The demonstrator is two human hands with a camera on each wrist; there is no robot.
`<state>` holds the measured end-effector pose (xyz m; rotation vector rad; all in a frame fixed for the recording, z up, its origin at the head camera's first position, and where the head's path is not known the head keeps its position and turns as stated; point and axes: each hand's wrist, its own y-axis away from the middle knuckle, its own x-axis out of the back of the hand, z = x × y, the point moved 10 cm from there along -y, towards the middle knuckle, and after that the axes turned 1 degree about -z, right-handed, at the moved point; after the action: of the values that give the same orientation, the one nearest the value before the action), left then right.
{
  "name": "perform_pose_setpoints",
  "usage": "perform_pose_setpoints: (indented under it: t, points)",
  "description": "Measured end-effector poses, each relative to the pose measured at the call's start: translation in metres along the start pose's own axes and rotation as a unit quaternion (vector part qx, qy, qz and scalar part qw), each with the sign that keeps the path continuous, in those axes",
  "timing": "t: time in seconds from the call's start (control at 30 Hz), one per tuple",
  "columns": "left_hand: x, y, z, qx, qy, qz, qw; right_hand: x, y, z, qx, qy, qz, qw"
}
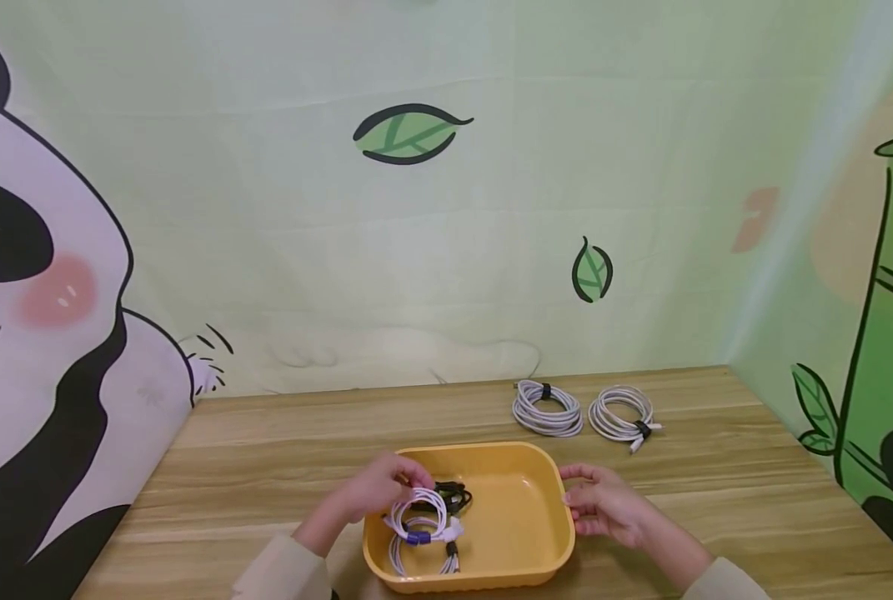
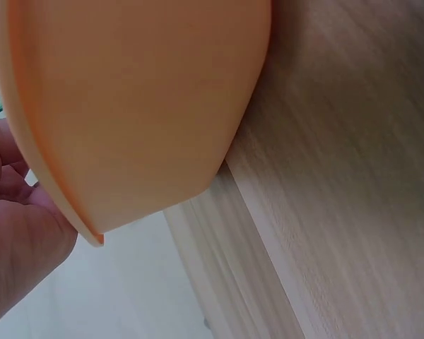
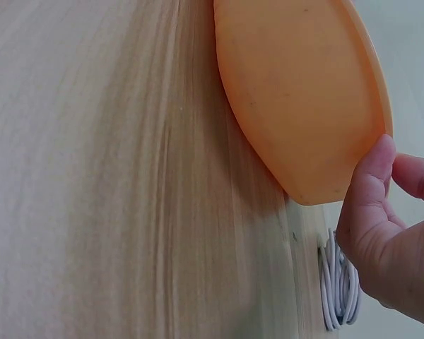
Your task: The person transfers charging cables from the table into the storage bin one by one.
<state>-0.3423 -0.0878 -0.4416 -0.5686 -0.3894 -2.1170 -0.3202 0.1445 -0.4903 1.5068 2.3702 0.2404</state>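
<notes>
My left hand [image 1: 382, 486] pinches the top of a small white cable coil [image 1: 442, 502] with a blue plug, inside the left part of a yellow tray [image 1: 469, 581]. Beneath and beside that coil lie another pale coil [image 1: 396, 557] and a black cable [image 1: 459, 498]. At the tray's right rim, my right hand [image 1: 604, 504] grips the edge. The right wrist view shows thumb and fingers of the right hand [image 3: 392, 226] at the orange-looking tray [image 3: 304, 99]. In the left wrist view the tray wall [image 2: 141, 106] hides what the left hand [image 2: 21, 219] holds.
Two larger pale cable coils, one left [image 1: 547, 421] and one right [image 1: 604, 421], lie behind the tray on the wooden table [image 1: 266, 467]. A printed backdrop [image 1: 266, 208] with leaves and a panda stands at the table's back edge.
</notes>
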Motion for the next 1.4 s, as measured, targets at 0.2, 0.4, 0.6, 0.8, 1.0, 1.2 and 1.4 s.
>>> perform_pose_setpoints:
  t: [0.2,0.4,0.6,0.8,1.0,1.2,1.4]
  points:
    - [-0.005,0.001,0.0,-0.002,-0.009,-0.004,1.0,0.001,0.0,0.001,0.0,-0.002,-0.001,1.0]
    - [-0.01,0.001,0.0,-0.004,-0.034,-0.014,0.9993,0.002,0.0,0.002,-0.002,-0.003,0.001,1.0]
    - [-0.015,0.002,0.005,-0.01,-0.083,-0.023,0.9962,0.0,0.0,0.001,-0.003,-0.005,-0.001,1.0]
    - [-0.02,0.001,0.007,-0.029,-0.116,-0.028,0.9924,0.0,0.0,0.001,-0.001,-0.003,0.0,1.0]
    - [-0.025,0.001,0.009,-0.036,-0.138,-0.041,0.9889,0.001,0.0,0.001,0.001,0.0,0.002,1.0]
    - [-0.027,0.001,0.008,-0.029,-0.148,-0.051,0.9873,0.001,0.0,0.0,0.002,0.0,0.003,1.0]
    - [-0.027,0.0,0.007,-0.02,-0.163,-0.051,0.9852,0.001,0.0,0.001,0.0,-0.002,0.004,1.0]
